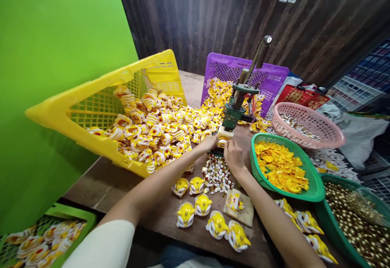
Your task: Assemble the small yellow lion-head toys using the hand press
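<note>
A white sleeve (103, 241) is nearest, its arm stretching over the table (256, 241) towards a hand press (233, 117). The piece (222, 141) being worked sits at the foot of the press. The left hand (209, 143) and right hand (234, 156) close in on it from either side, fingers curled, seeming to pinch it between them; the exact grip is too small to make out.

Along the near edge stand six heads (217, 224), yellow and white with gold beads on top; more heads (307, 221) lie to the right, past the right arm. These look like the furthest-along ones. Another piece (234, 201) rests on a tan block (247, 215), and its stage I cannot tell.

Judging by the heaps, far more is left than done. Shells (158, 131) spill from the yellow crate (100, 84) towards the press, and the purple crate (278, 72) lies tipped behind a pile of yellow parts. The green basket (319, 190) is well stocked with yellow flakes (280, 166), the tub (330, 233) with gold beads (344, 207). Small white-and-gold bits (217, 174) lie loose just in front of the press.
</note>
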A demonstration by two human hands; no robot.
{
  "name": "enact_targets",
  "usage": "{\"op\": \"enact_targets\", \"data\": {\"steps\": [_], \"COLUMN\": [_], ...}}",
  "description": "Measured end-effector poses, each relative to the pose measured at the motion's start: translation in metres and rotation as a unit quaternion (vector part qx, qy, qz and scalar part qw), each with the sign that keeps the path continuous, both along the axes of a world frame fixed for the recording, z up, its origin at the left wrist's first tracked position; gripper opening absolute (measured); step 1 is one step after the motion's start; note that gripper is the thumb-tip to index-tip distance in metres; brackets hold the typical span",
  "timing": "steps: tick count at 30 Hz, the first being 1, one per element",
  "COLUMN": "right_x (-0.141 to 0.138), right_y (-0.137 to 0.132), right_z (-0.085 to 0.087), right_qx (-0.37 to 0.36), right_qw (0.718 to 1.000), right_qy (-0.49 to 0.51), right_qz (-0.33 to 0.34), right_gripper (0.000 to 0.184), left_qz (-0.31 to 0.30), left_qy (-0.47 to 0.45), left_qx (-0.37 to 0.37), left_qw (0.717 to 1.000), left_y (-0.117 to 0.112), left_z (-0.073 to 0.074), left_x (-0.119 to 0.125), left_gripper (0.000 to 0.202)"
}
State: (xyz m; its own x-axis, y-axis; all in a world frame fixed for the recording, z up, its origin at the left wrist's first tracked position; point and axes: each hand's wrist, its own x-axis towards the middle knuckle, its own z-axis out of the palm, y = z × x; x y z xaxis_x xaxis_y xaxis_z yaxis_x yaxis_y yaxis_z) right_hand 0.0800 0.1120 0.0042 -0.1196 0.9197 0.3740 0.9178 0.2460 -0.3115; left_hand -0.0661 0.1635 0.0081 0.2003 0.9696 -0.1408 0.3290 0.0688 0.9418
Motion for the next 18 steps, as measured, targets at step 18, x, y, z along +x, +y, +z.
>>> {"op": "enact_targets", "data": {"steps": [18], "right_x": [-0.003], "right_y": [-0.001], "right_z": [-0.001], "right_qx": [-0.088], "right_qw": [0.996], "right_qy": [-0.032], "right_qz": [0.013], "right_gripper": [0.026], "left_qz": [-0.029], "left_qy": [0.182], "left_qx": [0.08], "left_qw": [0.98], "left_y": [-0.022], "left_z": [0.031], "left_x": [-0.002], "left_gripper": [0.018]}}
